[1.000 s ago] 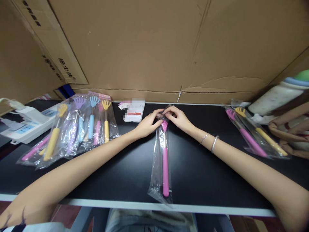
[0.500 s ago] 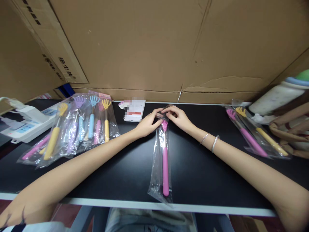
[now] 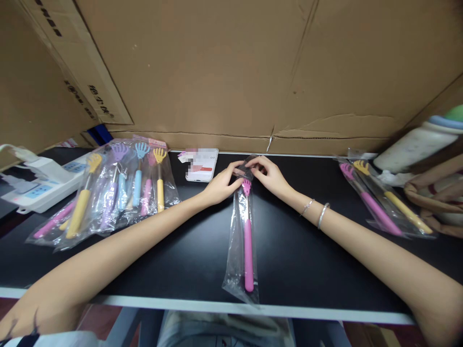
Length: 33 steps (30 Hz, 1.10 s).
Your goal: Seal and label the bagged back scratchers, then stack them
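In the head view, a pink back scratcher [image 3: 248, 255] lies inside a clear plastic bag [image 3: 234, 260] at the middle of the black table. Its small hand-shaped head points away from me. My left hand [image 3: 222, 185] pinches the far end of the bag from the left, thumb beside the scratcher's head. From the right, the bent fingers of my right hand [image 3: 266, 174] are closed on the same end of the bag. The film between the fingertips is crumpled, and its exact fold is hard to make out.
Several bagged back scratchers [image 3: 137, 188] lie in a pile on the left, beside a white power strip [image 3: 47, 185]. A phone [image 3: 202, 165] rests behind my left hand. Two more bagged scratchers [image 3: 381, 212] are on the right, near a bottle [image 3: 415, 144]. Cardboard [image 3: 217, 67] walls the back.
My right fingers have shifted slightly at the bag's far end, and the film there stands up a little more. The back scratcher stays in nearly the same place.
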Each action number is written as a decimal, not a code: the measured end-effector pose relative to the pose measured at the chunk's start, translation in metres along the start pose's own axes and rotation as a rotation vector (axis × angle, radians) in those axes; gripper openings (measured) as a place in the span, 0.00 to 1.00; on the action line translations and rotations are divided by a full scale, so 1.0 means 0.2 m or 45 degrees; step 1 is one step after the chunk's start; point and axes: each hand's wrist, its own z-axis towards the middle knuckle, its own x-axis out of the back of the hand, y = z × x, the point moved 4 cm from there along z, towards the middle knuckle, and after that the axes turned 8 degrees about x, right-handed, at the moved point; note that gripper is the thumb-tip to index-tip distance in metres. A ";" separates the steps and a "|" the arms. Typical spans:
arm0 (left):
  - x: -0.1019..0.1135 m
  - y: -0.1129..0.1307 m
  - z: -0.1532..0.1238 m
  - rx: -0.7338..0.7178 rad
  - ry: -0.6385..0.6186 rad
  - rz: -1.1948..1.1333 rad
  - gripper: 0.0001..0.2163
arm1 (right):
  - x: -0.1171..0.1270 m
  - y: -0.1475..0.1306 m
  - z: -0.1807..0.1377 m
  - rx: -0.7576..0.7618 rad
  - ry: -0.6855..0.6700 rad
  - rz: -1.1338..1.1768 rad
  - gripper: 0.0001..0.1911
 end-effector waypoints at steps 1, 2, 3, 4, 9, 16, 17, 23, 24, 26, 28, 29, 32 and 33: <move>0.00 0.00 0.00 0.005 0.000 0.007 0.22 | 0.00 0.00 0.00 0.005 0.010 0.002 0.06; 0.00 0.00 0.00 0.010 -0.001 0.015 0.22 | 0.00 0.00 0.00 0.012 0.013 0.008 0.06; 0.00 0.01 0.00 0.015 0.000 0.024 0.21 | 0.00 0.00 0.00 0.020 0.010 0.014 0.06; 0.00 0.01 0.00 0.020 0.002 0.032 0.21 | 0.00 0.00 0.00 0.029 0.005 0.019 0.06; 0.00 0.01 0.00 0.027 0.007 0.051 0.21 | -0.01 -0.03 0.00 0.092 -0.014 0.014 0.09; 0.00 0.00 0.00 0.024 -0.005 0.036 0.21 | 0.02 -0.02 -0.01 0.067 0.126 -0.175 0.10; 0.00 0.00 0.00 0.024 -0.006 0.030 0.21 | 0.03 0.00 -0.01 0.045 0.157 -0.216 0.10; 0.00 0.00 0.00 0.010 0.009 -0.002 0.20 | 0.04 0.08 -0.02 -0.101 0.204 -0.188 0.11; 0.00 0.00 0.00 0.009 0.011 -0.001 0.20 | 0.04 0.10 -0.02 -0.117 0.194 -0.141 0.11; 0.00 0.00 0.00 0.011 0.010 0.007 0.20 | 0.03 0.11 -0.02 -0.141 0.177 -0.052 0.09; 0.00 0.00 0.00 0.014 0.006 0.021 0.20 | 0.02 0.12 -0.02 -0.144 0.162 -0.007 0.08; 0.00 0.00 0.00 0.017 0.004 0.029 0.21 | 0.02 0.12 -0.02 -0.139 0.147 0.000 0.07; 0.00 0.00 0.00 0.025 0.002 0.053 0.21 | 0.01 0.10 -0.02 -0.118 0.090 -0.004 0.07; 0.00 0.00 0.00 0.023 0.005 0.057 0.21 | 0.01 0.10 -0.01 -0.114 0.072 -0.012 0.07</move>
